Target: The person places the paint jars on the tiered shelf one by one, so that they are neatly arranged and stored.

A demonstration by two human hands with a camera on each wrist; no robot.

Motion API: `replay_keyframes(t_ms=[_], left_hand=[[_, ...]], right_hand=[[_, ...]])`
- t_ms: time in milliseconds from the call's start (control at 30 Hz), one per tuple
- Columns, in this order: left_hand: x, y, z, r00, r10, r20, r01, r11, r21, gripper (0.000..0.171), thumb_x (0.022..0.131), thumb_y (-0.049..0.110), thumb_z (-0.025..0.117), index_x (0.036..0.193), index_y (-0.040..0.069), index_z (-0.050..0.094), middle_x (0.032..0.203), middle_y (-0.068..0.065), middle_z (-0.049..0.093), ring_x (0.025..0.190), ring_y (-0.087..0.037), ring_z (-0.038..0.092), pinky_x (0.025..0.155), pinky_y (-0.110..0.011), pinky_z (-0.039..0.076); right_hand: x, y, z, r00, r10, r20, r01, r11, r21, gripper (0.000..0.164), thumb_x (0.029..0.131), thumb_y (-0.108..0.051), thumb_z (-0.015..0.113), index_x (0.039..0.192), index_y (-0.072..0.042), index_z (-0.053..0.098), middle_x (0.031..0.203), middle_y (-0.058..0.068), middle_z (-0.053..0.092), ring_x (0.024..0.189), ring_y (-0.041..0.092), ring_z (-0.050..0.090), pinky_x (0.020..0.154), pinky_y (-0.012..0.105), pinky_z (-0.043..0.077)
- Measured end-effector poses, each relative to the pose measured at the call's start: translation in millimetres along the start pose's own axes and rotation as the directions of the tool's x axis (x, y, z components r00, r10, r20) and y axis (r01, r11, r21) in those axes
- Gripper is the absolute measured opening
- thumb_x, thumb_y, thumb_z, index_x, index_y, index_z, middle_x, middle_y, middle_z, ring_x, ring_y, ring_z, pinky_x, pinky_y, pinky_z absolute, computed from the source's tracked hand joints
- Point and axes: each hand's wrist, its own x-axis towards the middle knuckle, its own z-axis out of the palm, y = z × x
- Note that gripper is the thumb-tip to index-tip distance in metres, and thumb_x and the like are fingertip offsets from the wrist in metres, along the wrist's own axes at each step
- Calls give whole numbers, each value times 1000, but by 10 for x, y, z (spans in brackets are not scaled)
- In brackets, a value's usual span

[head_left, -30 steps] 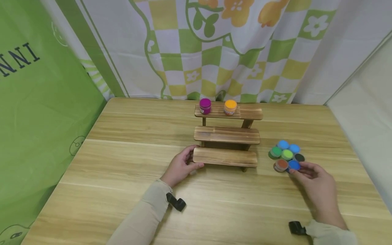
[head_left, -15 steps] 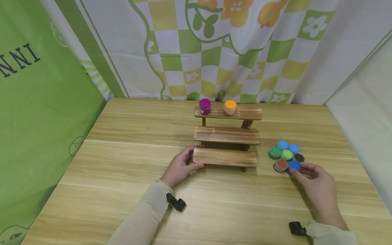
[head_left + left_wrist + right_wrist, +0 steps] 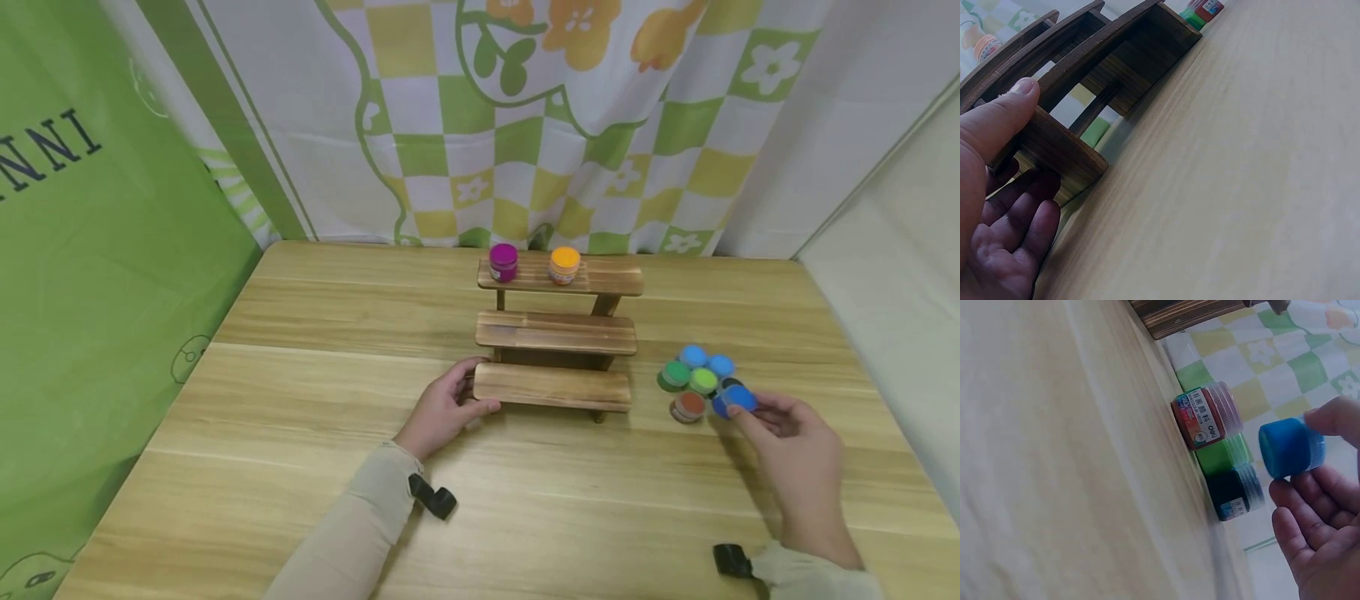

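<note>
My right hand (image 3: 798, 442) pinches a blue paint jar (image 3: 1286, 447) between thumb and fingers, lifted off the table in the right wrist view. My left hand (image 3: 442, 408) grips the left end of the lowest step of a three-tier wooden stand (image 3: 551, 387), thumb at the front and fingers behind. Beside the raised jar sit a brown paint jar (image 3: 687, 407), a light green jar (image 3: 703, 381), a dark green jar (image 3: 674, 375), a black jar (image 3: 1235, 492) and two light blue jars (image 3: 693, 357). The blue jar partly covers the black one in the head view.
On the stand's top step are a purple jar (image 3: 503, 262) and an orange jar (image 3: 564, 265). The wooden table (image 3: 315, 350) ends against a checkered curtain (image 3: 517, 133) at the back. A green cloth (image 3: 112, 292) hangs on the left.
My right hand has raised the blue jar from the cluster and shifted it slightly right, away from the brown jar. My left hand stays on the stand.
</note>
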Motion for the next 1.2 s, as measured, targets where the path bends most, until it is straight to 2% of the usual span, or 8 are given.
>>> replay_keyframes(t_ms=[133, 300, 633, 800, 1000, 1200], left_hand=[[1, 21, 1, 1000, 0, 2, 0, 1000, -3, 71, 87, 24, 81, 148, 17, 47, 129, -6, 64, 110, -21, 65, 91, -34, 55], [4, 46, 4, 1000, 0, 1, 0, 1000, -7, 70, 86, 23, 81, 147, 17, 47, 130, -8, 64, 113, -23, 64, 93, -36, 55], [18, 29, -1, 1000, -4, -4, 4, 1000, -14, 70, 86, 21, 82, 147, 18, 48, 130, -9, 64, 114, -24, 64, 95, -37, 54], [9, 21, -5, 1000, -13, -1, 13, 1000, -5, 71, 86, 23, 82, 148, 18, 47, 131, -8, 63, 115, -23, 64, 94, -36, 54], [10, 9, 1, 1000, -10, 1, 10, 1000, -7, 71, 87, 23, 81, 149, 18, 46, 132, -9, 63, 115, -23, 64, 94, -36, 55], [7, -1, -1, 1000, -13, 10, 13, 1000, -12, 72, 86, 25, 82, 148, 18, 47, 130, -6, 64, 113, -20, 64, 93, -35, 55]], right_hand=[[-6, -64, -5, 999, 26, -28, -24, 998, 62, 32, 89, -25, 79, 114, -11, 64, 92, -24, 59, 83, -9, 59, 72, 4, 48], [-27, -151, -15, 999, 25, -30, -23, 997, 72, 30, 90, -25, 79, 114, -14, 64, 94, -23, 60, 85, -8, 59, 73, 4, 48], [-9, -364, -39, 996, -76, -52, 80, 994, 78, 31, 89, -25, 79, 114, -12, 66, 98, -20, 62, 88, -5, 60, 75, 4, 48], [17, -489, -37, 992, -121, -39, 124, 987, 98, 29, 89, -21, 79, 114, -13, 66, 101, -19, 62, 91, -4, 61, 78, 4, 47], [68, -651, 11, 977, -208, -53, 213, 969, 128, 28, 87, -13, 80, 112, -9, 68, 100, -17, 65, 90, -2, 62, 80, 4, 47], [104, -849, 46, 960, -276, -42, 279, 956, 87, 31, 88, -20, 80, 114, -9, 67, 101, -19, 63, 91, -4, 61, 81, 4, 45]])
